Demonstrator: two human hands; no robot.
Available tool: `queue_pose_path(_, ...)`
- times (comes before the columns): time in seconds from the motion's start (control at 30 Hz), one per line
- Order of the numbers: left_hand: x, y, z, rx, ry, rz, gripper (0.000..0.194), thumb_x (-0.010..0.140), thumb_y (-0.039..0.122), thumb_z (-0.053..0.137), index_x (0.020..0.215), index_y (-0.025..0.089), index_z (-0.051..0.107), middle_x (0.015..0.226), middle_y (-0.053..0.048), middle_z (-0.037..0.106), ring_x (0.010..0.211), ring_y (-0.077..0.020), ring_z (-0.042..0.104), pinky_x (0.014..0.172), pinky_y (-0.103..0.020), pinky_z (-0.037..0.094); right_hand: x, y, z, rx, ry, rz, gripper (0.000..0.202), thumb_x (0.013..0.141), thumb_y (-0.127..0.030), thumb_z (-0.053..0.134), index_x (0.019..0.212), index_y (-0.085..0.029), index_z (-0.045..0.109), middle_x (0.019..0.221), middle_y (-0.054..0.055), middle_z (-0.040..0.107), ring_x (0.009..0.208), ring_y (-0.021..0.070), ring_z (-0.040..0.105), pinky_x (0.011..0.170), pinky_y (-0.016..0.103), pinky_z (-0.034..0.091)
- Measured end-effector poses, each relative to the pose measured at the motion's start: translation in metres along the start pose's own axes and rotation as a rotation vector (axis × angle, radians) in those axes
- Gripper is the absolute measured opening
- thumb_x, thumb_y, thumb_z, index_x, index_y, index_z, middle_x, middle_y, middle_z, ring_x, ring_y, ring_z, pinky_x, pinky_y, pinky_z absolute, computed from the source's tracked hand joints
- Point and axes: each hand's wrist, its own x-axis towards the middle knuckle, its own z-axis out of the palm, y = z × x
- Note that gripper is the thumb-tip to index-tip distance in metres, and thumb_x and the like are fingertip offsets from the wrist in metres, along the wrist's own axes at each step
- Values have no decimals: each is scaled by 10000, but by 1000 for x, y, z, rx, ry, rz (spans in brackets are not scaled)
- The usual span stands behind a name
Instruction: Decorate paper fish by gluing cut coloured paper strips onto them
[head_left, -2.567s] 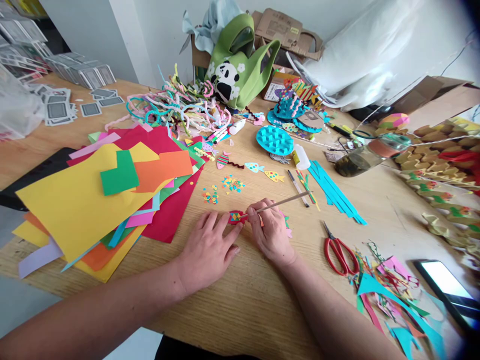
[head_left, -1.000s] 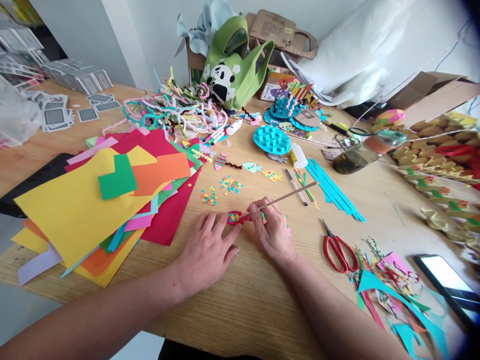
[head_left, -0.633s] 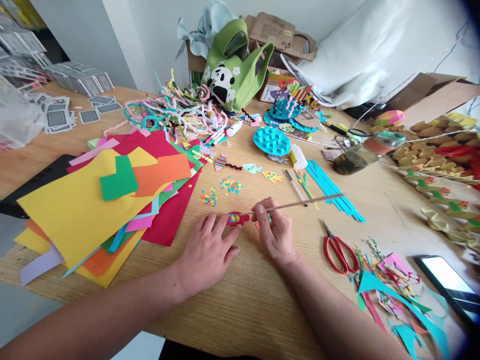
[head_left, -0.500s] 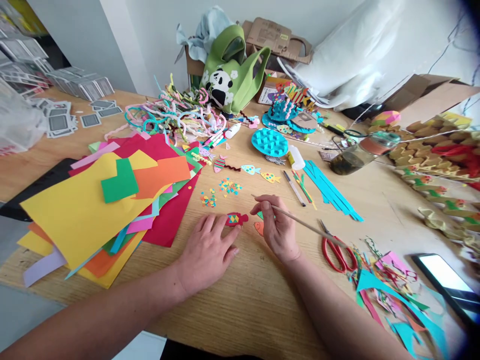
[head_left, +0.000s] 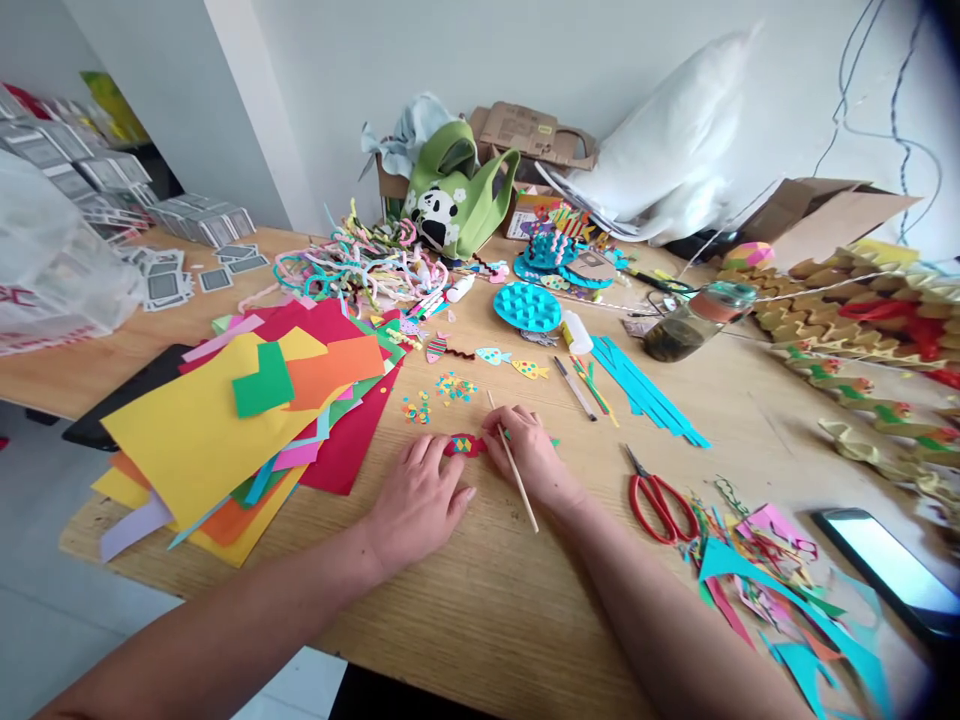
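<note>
A small red paper fish [head_left: 465, 445] with a patchwork of yellow, blue and green pieces lies flat on the table between my hands. My left hand [head_left: 420, 495] rests palm down, its fingers stretched out and touching the fish's left end. At the fish's tail is my right hand [head_left: 531, 455], closed round a thin wooden stick [head_left: 517, 475] that slants down toward me. Part of a green paper piece [head_left: 555, 441] shows beyond my right hand, which covers the rest. Tiny coloured paper bits [head_left: 455, 387] lie in small heaps just beyond the fish.
Coloured paper sheets [head_left: 195, 430] are piled at left. Finished paper fish [head_left: 529, 369], a pen [head_left: 576, 388] and blue strips [head_left: 652, 395] lie farther back. Red-handled scissors [head_left: 660, 505], scraps [head_left: 780, 600] and a phone [head_left: 892, 570] are at right. A glass jar [head_left: 697, 320] lies tilted behind.
My right hand has moved left and down to the red fish's tail, and the stick has swung from pointing right to pointing toward me. My left hand stays by the fish. The view has shifted.
</note>
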Motion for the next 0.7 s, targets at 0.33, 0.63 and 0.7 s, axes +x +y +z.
queue_pose_path(0.33,16,-16,-6,-382,322,-156,264,929,281,459,1168,175,496,1182,-125,582,1151,-222,546,979,-434,454,5,4,-1,483,166,124,90,818,-292,549,826,-207,518,771,3,575,725,162,547,698,309,425)
queue_pose_path(0.63,64,-14,-32,-963,345,-479,242,821,395,565,959,230,675,1011,-56,713,981,-217,659,858,-343,508,12,3,-13,1086,327,268,348,678,-445,740,799,-216,507,717,-9,566,686,162,574,614,271,406)
queue_pose_path(0.7,74,-10,-24,-1100,425,-532,224,778,373,583,873,205,698,876,-62,726,850,-221,680,791,-339,528,13,4,-15,1126,375,272,357,662,-447,757,790,-214,519,712,-13,564,681,159,576,619,272,406)
